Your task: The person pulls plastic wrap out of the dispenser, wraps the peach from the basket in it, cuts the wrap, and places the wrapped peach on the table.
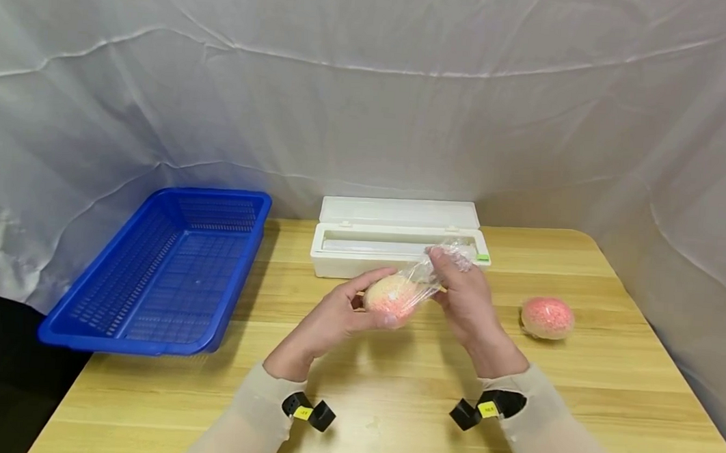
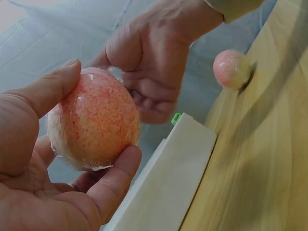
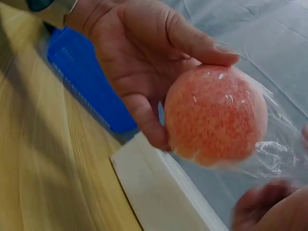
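My left hand holds a pink and pale-yellow peach above the table, thumb on one side and fingers on the other. Clear cling film covers this peach and stretches off its right side in a loose, gathered end. That end is pinched by my right hand, its thumb uppermost in the head view. In the left wrist view the film lies tight and shiny over the peach. A second peach, with a glossy surface, rests on the table to the right of my right hand.
Behind the hands stands a white cling film box, its lid raised and a green tab at its right end. A blue plastic basket occupies the left of the wooden table. Pale cloth hangs around the back and sides.
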Motion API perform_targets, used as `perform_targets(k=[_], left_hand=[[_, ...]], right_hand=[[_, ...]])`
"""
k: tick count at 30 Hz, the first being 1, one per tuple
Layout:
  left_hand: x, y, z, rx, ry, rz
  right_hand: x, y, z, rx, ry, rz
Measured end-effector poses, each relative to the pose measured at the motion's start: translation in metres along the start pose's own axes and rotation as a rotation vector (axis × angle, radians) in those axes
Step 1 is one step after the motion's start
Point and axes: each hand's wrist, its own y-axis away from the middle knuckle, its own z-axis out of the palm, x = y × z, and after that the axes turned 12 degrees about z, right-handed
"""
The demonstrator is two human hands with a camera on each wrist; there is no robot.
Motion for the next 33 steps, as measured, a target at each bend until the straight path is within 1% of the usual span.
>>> perform_targets(k=[2, 4, 6, 7, 9, 11, 12, 15, 18, 19, 21, 22, 24, 27, 30, 33], left_hand=[[0.000, 0.000, 0.001, -0.004, -0.007, 0.006], [0.001, 0.000, 0.003, -0.005, -0.017, 0.013], [0.002, 0.000, 0.004, -0.005, -0.028, 0.022], [0.003, 0.000, 0.005, -0.006, -0.032, 0.027], [0.003, -0.001, 0.006, -0.001, -0.036, 0.029], [0.003, -0.001, 0.006, 0.011, -0.034, 0.025], [0.003, -0.001, 0.006, 0.018, -0.031, 0.024], [0.003, -0.001, 0.006, 0.045, -0.020, 0.019], [0.002, -0.001, 0.007, 0.059, -0.018, 0.028], [0.002, -0.002, 0.007, 0.060, -0.022, 0.030], [0.000, -0.002, 0.008, 0.057, -0.039, 0.040], [0.000, -0.003, 0.009, 0.052, -0.045, 0.045], [-0.001, -0.003, 0.009, 0.037, -0.058, 0.052], [0.001, -0.003, 0.010, 0.010, -0.048, 0.064], [0.002, -0.002, 0.009, -0.014, -0.008, 0.066], [0.003, -0.002, 0.008, -0.035, 0.066, 0.053]], right_hand=[[0.004, -0.003, 0.004, 0.051, -0.079, -0.045], [0.005, -0.005, 0.007, 0.114, -0.123, -0.115], [0.006, -0.008, 0.009, 0.164, -0.133, -0.182], [0.005, -0.008, 0.010, 0.176, -0.132, -0.204], [0.005, -0.009, 0.010, 0.189, -0.136, -0.218], [0.004, -0.009, 0.011, 0.164, -0.153, -0.199], [0.005, -0.009, 0.011, 0.134, -0.168, -0.176], [0.008, -0.004, 0.012, 0.036, -0.177, -0.058], [0.013, 0.003, 0.017, -0.054, -0.129, 0.055], [0.015, 0.006, 0.019, -0.066, -0.101, 0.076], [0.019, 0.008, 0.023, -0.076, -0.062, 0.092], [0.020, 0.008, 0.025, -0.070, -0.051, 0.091], [0.023, 0.008, 0.027, -0.023, -0.065, 0.077], [0.026, 0.006, 0.029, 0.045, -0.129, 0.050], [0.029, 0.006, 0.030, 0.062, -0.175, -0.021], [0.030, 0.007, 0.031, 0.089, -0.144, -0.117]])
